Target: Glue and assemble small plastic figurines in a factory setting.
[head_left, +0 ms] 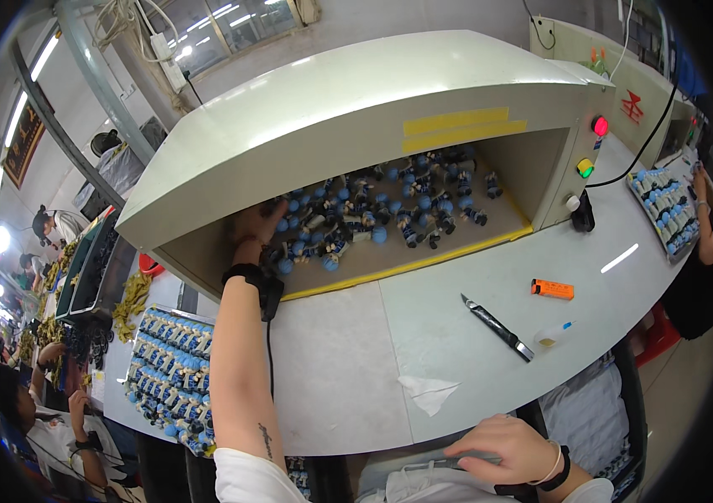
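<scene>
My left arm reaches into a large cream-coloured box machine point(356, 101) with a wide front opening. Inside, my left hand point(257, 225) is at the left edge of a loose heap of small figurines point(348, 218) with light-blue heads and dark-blue bodies. Shade and the figurines hide its fingertips, so its grip does not show. My right hand point(503, 448) rests low by my lap, at the table's front edge. Its fingers are loosely stretched to the left, the thumb apart, with nothing visible in them.
On the white table point(323, 360) lie a black-handled cutter knife point(497, 327), an orange lighter-like item point(552, 289), a small clear bottle point(554, 334) and a white scrap point(429, 392). Trays of figurines stand left point(168, 369) and far right point(667, 210). People work on both sides.
</scene>
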`<state>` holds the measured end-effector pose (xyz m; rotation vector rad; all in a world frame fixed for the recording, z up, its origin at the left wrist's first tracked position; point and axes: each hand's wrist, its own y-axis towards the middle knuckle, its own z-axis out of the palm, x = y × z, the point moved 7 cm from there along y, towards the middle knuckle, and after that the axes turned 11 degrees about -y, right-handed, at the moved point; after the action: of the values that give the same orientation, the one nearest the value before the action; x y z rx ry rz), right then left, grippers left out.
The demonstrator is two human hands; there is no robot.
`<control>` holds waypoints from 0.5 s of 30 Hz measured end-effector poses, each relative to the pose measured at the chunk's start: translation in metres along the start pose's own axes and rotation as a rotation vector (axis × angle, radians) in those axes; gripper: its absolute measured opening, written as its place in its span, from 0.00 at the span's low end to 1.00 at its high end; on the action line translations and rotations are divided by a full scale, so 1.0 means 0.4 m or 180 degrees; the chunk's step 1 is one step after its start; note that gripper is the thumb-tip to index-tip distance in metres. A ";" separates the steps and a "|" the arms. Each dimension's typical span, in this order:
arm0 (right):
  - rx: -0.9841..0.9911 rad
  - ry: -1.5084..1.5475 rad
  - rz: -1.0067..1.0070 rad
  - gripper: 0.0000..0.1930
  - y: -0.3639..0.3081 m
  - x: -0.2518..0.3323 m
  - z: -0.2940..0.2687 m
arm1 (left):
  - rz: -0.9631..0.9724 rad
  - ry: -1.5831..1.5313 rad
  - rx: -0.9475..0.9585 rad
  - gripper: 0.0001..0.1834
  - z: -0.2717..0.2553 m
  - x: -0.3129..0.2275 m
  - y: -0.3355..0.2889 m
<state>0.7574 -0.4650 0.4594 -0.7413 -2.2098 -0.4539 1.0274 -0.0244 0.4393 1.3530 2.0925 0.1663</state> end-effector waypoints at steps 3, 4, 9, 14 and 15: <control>-0.0164 0.0152 0.0079 0.08 -0.002 -0.013 -0.007 | -0.0114 0.0594 0.1317 0.33 0.044 0.002 -0.015; -0.0201 0.0123 0.0084 0.08 -0.002 -0.015 -0.010 | 0.0065 0.0292 0.0861 0.32 0.036 0.014 -0.003; -0.0317 0.0077 -0.0019 0.07 0.013 -0.009 -0.019 | 0.0168 0.0265 -0.0073 0.30 0.033 0.069 0.025; -0.0350 0.0086 -0.0036 0.07 0.007 -0.004 -0.024 | 0.0450 0.0016 -0.0156 0.19 0.018 0.091 0.025; -0.0377 0.0094 0.0044 0.07 0.006 -0.014 -0.026 | 0.0463 0.0000 -0.0132 0.19 0.008 0.051 0.012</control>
<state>0.7677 -0.4706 0.4624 -0.8068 -2.1635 -0.5890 1.0273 -0.0054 0.4299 1.4800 1.9798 0.2691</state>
